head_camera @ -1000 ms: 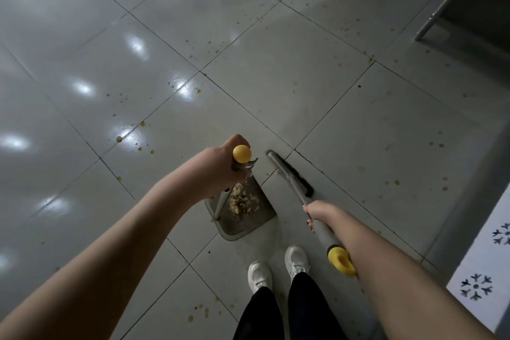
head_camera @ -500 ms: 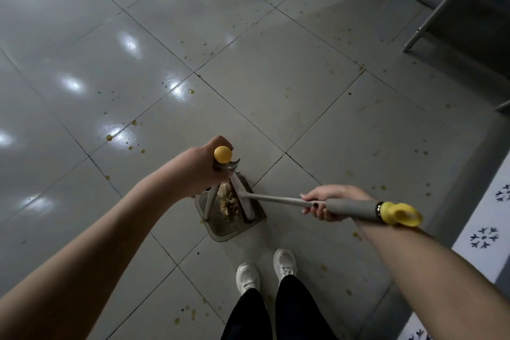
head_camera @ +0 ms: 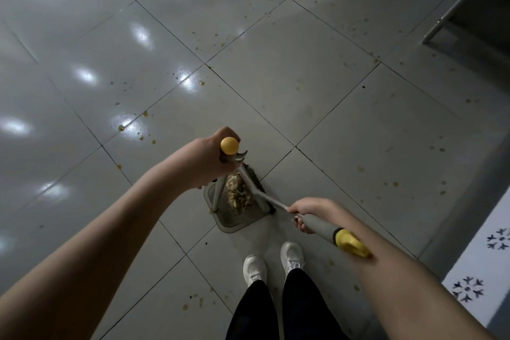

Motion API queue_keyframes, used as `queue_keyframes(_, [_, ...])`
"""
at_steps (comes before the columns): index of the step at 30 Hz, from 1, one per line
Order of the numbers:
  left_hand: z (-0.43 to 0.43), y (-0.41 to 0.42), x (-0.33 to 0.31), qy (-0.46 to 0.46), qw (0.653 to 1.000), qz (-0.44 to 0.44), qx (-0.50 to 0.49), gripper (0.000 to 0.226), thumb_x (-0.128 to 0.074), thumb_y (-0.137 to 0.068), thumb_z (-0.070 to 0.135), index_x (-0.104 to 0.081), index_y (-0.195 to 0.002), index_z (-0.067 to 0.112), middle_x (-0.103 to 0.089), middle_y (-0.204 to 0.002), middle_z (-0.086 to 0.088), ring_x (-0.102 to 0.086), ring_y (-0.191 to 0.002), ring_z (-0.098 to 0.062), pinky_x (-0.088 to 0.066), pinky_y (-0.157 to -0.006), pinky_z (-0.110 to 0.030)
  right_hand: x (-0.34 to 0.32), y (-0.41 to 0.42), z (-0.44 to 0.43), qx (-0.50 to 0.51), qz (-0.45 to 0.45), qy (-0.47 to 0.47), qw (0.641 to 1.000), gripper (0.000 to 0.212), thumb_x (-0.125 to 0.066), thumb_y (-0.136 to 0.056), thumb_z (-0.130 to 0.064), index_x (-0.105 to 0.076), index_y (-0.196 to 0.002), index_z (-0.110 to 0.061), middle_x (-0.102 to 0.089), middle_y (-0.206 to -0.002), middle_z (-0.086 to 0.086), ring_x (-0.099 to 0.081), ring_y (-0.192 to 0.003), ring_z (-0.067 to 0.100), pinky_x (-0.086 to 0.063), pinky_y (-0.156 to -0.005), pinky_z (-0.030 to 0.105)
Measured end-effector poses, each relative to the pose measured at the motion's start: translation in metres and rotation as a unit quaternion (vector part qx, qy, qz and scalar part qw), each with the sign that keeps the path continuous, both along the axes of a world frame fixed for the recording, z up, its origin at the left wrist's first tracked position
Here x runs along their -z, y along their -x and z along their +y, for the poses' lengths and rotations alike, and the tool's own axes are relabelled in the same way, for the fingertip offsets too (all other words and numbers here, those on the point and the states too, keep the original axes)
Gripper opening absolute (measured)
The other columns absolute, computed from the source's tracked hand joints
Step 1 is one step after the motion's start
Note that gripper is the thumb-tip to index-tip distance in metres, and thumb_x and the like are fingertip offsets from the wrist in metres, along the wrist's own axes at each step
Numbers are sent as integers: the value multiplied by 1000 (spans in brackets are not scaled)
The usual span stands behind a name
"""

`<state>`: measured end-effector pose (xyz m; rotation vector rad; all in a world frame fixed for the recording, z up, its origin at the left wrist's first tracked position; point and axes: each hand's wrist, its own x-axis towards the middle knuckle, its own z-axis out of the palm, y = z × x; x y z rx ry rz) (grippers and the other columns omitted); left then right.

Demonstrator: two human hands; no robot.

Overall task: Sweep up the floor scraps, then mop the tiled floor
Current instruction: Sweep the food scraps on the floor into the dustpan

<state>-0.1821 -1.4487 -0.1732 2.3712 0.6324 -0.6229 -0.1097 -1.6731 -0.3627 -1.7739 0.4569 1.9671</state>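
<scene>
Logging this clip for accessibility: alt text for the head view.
A person's left hand grips a dustpan handle; the right hand grips a broom whose head sits at the dustpan holding scraps. Yellowish spots dot the tiled floor.

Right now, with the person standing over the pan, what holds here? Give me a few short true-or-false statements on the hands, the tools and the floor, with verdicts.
1. The left hand grips the dustpan handle just below its yellow cap. True.
2. The dustpan is empty. False: a pile of scraps lies in it.
3. The right hand holds a mop. False: it grips the broom by its grey handle; no mop is in view.
4. Yellowish spots dot the tiles. True.
5. The person is barefoot. False: the feet wear white shoes.
</scene>
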Motion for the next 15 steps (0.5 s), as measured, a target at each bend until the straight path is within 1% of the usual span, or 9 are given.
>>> queue_keyframes(4, [0,0,-1,-2,1000,0,-6,30,-59,-85,32,-42,-109,37,-59,-74,-4,-56,-52,-17,-43,-35,-18,-16,-25,-15,-5,41,5,999,33,-35,-102,-32,-39,-76,-12,-42,-34,-3,-36,-22,5,-31,-28,11])
queue_keyframes(7, [0,2,-1,-4,1000,-2,-6,31,-59,-85,31,-42,-111,36,-58,-73,-2,-57,-52,-16,-42,-34,-18,-33,-53,-33,-25,49,17,998,34,-35,-100,-38,-43,-80,-12,-41,-36,-6,-37,-25,4,-31,-28,12])
queue_keyframes(9, [-1,4,0,-8,1000,-5,-2,33,-60,-85,29,-43,-113,35,-56,-71,1,-55,-50,-14,-41,-33,-17,-35,-56,-36,-29,32,26,999,35,-36,-100,-38,-44,-79,-11,-40,-36,-6,-37,-24,4,-31,-28,12])
queue_keyframes(12, [-1,7,1,-13,1000,-2,-5,32,-59,-85,28,-43,-112,35,-57,-71,0,-55,-49,-14,-42,-33,-18,-28,-34,-25,-25,-16,25,999,36,-35,-102,-30,-40,-73,-10,-41,-33,-3,-36,-21,6,-31,-29,11])
queue_keyframes(14, [0,10,2,-14,1000,0,-13,32,-58,-85,29,-42,-111,37,-59,-73,-2,-56,-49,-15,-42,-33,-18,-21,-13,-14,-18,-44,19,999,33,-37,-101,-25,-40,-72,-11,-43,-40,-1,-36,-22,7,-32,-30,12])
queue_keyframes(15, [1,11,2,-13,1000,1,-16,31,-58,-85,29,-42,-110,38,-60,-73,-3,-56,-49,-15,-41,-33,-17,-19,-5,-10,-4,-41,15,999,32,-38,-101,-24,-40,-73,-11,-43,-44,0,-37,-22,7,-32,-30,12])
